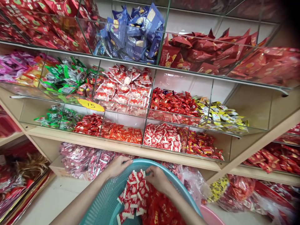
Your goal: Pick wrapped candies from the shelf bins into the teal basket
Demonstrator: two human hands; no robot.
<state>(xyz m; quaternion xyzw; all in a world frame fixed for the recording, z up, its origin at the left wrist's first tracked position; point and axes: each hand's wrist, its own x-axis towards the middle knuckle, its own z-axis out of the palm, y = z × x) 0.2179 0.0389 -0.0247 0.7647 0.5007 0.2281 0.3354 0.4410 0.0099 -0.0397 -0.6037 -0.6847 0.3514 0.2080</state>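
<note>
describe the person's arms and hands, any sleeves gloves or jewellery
The left hand and the right hand are both bare, with no gloves. The forearms are uncovered down to the bottom edge of the picture, so no sleeves show. No watch, ring or bracelet is visible on either.

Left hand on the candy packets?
No, the left hand grips the teal basket rim; only the right hand touches the packets.

You see a yellow oval tag (91, 105) on the glass bin front reading "15", print on the candy wrappers too small and blurred to read
</note>
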